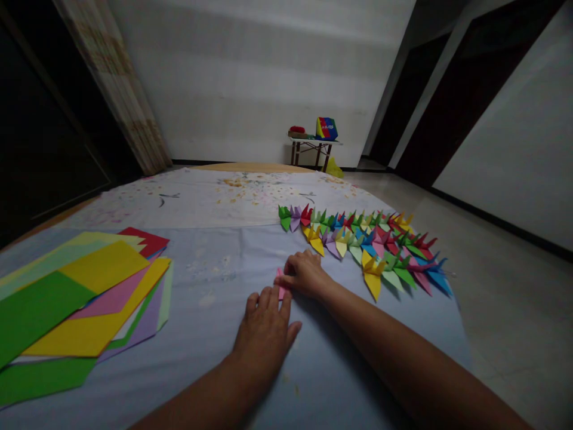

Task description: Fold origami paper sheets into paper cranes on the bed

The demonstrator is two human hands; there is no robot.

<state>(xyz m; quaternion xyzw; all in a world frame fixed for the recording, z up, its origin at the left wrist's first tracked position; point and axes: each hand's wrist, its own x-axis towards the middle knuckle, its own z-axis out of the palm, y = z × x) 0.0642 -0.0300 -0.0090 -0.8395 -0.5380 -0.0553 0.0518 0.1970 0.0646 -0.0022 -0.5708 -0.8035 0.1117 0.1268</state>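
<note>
A small piece of folded pink paper (281, 291) lies on the cloth-covered table between my two hands, partly covered by fingers. My left hand (265, 319) rests palm down with its fingers stretched forward, the fingertips on the paper's near left edge and the thumb out to the side. My right hand (307, 273) comes in from the right with curled fingers, its thumb and fingertip closed on the paper's upper right side. To the right of it stand several rows of folded paper cranes (372, 273) in many colours.
A fanned pile of coloured paper sheets (120, 269) covers the table's left side. The floral tablecloth (215, 197) reaches the round table's far edge. Behind, a small side table (308, 142) carries a multicoloured bag (326, 128) and a red item. A curtain (116, 77) hangs left.
</note>
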